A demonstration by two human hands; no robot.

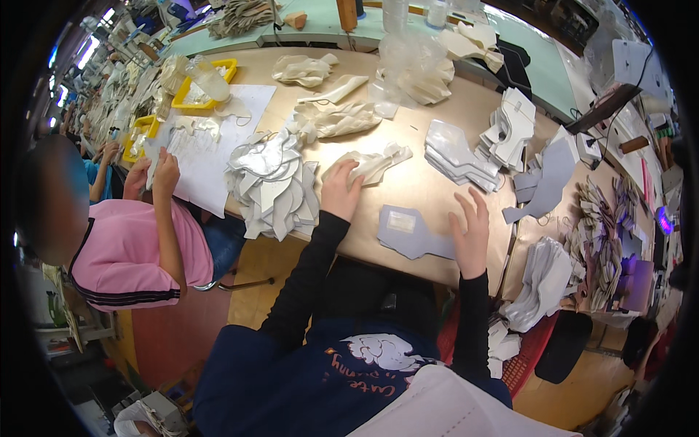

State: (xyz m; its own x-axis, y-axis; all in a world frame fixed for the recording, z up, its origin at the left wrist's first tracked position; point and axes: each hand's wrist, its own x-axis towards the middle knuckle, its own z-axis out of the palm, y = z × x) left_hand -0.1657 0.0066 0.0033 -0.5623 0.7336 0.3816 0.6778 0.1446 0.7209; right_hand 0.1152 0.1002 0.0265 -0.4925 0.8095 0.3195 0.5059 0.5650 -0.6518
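My left hand (pixel 342 191) reaches to a small pile of thin cream cut pieces (pixel 378 164). Its fingers are stretched out over the near left end of the pile. A flat grey cut piece (pixel 403 242) with a pale rectangular patch on it lies in front of me. At that piece's narrow right end is my right hand (pixel 470 231), its fingers spread apart; whether it touches the piece I cannot tell. To the left of my left hand rises a heap of grey-white cut pieces (pixel 268 189), some with a shiny film.
Stacked white-grey pieces (pixel 460 156) and curved white pieces (pixel 510 127) lie at the right. More cream pieces (pixel 331 120) sit farther back. A person in a pink shirt (pixel 138 244) works at the left, near yellow trays (pixel 196 105). A red basket (pixel 530 357) stands below right.
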